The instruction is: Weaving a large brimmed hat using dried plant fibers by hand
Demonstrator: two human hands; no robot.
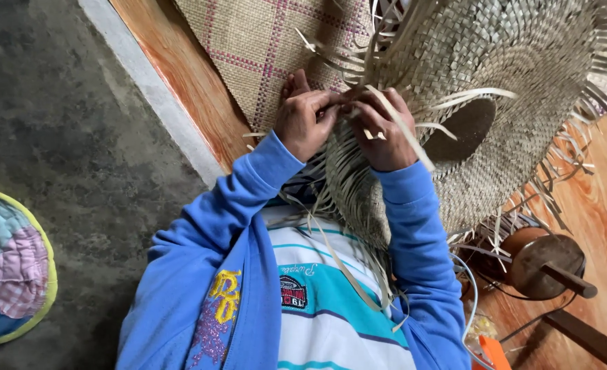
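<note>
— What are your hands doing?
— Your left hand (308, 122) and right hand (383, 131) are both pinching loose strips (405, 127) of the woven straw hat (516, 103), its brim lying just beyond each grip.

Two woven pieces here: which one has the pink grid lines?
The flat mat under the hands, upper left; it shows pink checks. The round hat-shaped piece being worked is plain straw with loose strip ends.

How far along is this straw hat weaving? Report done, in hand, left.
Done: the woven hat has its crown and broad brim plaited. In hand: left hand and right hand work strips at the near brim edge. Left: loose straw ends fringe the rim, unfinished.
</note>
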